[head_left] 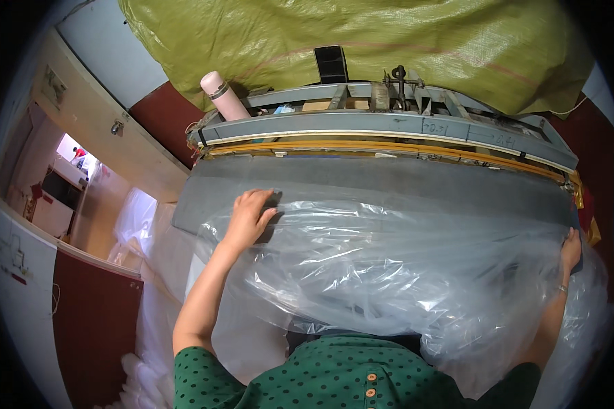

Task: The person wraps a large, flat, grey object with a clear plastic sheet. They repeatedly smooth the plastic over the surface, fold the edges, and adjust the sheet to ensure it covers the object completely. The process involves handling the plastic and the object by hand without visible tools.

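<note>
Two hands on one clear plastic sheet (389, 273), which is draped over the grey table (389, 180) just before the sealing machine's bar (389, 126). Left hand (249, 218) at the sheet's far-left edge, fingers curled, pressing it down. Right hand (570, 249) at the far-right edge; grip can't be judged through the plastic. Pink flask (224, 95) stands on the machine's left end, green tarp (361, 41) behind.

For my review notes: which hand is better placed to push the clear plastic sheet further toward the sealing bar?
Probably the left hand: it lies flat on the plastic sheet at its far edge, nearest the sealing bar. The right hand only grips the sheet's side edge.
</note>
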Tool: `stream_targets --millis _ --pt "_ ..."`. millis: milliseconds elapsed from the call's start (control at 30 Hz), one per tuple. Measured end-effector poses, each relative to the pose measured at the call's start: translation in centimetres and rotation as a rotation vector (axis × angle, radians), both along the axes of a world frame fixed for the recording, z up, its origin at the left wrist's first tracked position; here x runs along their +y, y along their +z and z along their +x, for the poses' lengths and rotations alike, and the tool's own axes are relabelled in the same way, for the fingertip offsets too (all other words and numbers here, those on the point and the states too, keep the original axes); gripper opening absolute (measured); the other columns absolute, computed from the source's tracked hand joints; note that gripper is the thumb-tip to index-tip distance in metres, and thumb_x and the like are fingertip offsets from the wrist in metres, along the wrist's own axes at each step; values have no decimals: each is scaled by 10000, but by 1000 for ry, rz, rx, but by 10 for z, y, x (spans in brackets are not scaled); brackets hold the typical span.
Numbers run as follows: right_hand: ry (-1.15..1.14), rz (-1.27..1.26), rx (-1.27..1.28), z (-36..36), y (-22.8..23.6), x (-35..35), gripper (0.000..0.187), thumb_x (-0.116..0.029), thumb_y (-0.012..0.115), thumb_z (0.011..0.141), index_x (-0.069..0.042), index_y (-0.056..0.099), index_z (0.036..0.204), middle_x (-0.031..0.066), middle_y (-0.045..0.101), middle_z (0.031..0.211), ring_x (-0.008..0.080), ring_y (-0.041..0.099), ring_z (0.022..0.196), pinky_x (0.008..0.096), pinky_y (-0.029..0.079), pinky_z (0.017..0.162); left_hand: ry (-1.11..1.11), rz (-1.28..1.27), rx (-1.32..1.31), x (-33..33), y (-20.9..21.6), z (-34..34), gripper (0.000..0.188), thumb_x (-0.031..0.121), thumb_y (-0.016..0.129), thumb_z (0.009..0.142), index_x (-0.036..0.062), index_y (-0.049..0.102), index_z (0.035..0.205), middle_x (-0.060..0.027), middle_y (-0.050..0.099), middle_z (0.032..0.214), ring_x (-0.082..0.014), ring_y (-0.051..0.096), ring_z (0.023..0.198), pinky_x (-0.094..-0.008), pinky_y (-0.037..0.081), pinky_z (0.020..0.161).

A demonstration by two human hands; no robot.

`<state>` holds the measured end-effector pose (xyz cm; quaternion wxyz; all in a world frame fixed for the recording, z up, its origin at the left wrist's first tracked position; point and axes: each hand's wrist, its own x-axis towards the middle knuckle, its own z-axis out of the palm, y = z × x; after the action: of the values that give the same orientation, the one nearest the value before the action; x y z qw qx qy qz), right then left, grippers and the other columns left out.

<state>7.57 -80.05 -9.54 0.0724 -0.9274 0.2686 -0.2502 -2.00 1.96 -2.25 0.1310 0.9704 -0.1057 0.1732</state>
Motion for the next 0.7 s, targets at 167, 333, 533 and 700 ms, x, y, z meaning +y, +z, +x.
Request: stream_targets --millis 167,333,533,700 --pt "3 -13 -33 2 -5 -3 398 -412 333 939 -62 522 945 215 581 917 417 527 874 450 409 704 -29 -114 277 17 -16 35 105 142 620 778 69 589 846 -45 612 821 -247 530 858 -370 366 797" --pt "66 82 -132 1 -13 -17 425 -422 339 937 -46 536 965 217 574 914 409 525 875 439 404 711 70 -142 131 5 -20 45 61 111 589 796 68 556 768 -57 598 747 -249 539 792 -372 366 782" --pt "260 457 -379 5 -44 -111 373 -374 438 929 -34 589 950 74 587 793 172 525 667 291 401 603 -13 -233 44 -7 -21 57 24 40 580 785 27 560 785 -101 580 730 -281 540 774 -359 413 710" --pt "279 763 -472 -9 -44 -104 271 -336 522 905 -81 609 927 -32 539 776 30 430 618 186 360 566 -81 -298 117 6 -19 57 107 -2 605 743 6 580 846 -124 588 752 -295 543 786 -361 440 677"
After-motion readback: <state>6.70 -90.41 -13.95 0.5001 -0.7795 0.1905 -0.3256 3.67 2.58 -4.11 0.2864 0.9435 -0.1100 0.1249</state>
